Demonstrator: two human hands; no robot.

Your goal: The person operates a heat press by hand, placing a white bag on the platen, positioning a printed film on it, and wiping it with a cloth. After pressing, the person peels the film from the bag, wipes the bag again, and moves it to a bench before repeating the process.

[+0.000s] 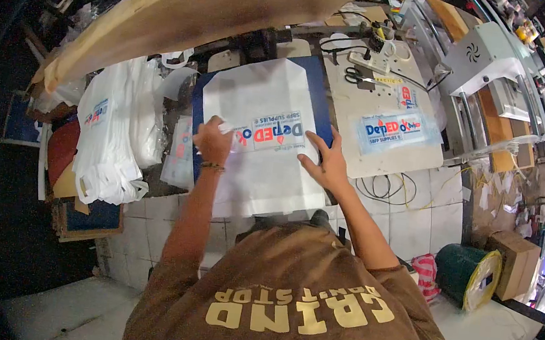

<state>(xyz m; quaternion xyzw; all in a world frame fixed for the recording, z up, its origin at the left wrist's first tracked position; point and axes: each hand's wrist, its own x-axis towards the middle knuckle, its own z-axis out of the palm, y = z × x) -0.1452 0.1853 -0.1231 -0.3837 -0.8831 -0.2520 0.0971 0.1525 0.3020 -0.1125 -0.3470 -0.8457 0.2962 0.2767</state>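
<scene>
A white bag (268,92) with a red and blue print lies flat on a dark blue board (319,95). My left hand (214,142) is at the left edge of the bag beside the print, its fingers curled together. A pale bit shows at those fingertips, but I cannot make out what it is. On the right side of the bag, my right hand (327,159) rests with its fingers spread, the thumb and fingertips touching the bag next to the print.
A pile of white bags (113,125) is at left. On the right board lie printed sheets (394,131), scissors (357,77) and a power strip (369,61). A heat-press-like machine (483,60) stands at far right. A large wooden board (203,8) overhangs the back.
</scene>
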